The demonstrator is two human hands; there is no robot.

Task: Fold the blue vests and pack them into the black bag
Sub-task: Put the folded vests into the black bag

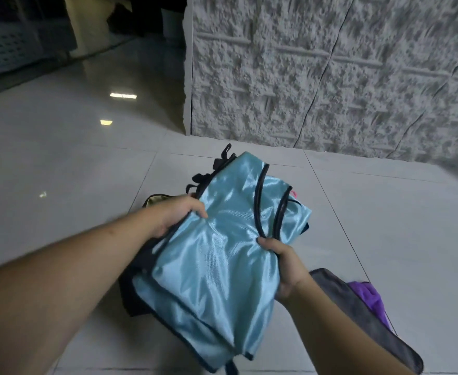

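Observation:
A shiny light blue vest (217, 255) with dark trim is folded into a thick bundle and held above the floor in the middle of the view. My left hand (173, 215) grips its left edge, thumb on top. My right hand (284, 266) grips its right side near the dark armhole trim. Under the bundle lies the black bag (138, 288), mostly hidden, with black straps (222, 161) poking out at the far end.
A grey bag (357, 315) with purple cloth (371, 296) inside lies on the white tiled floor (384, 226) at the lower right. A rough grey textured wall (330, 77) rises behind. A dim passage opens at the upper left.

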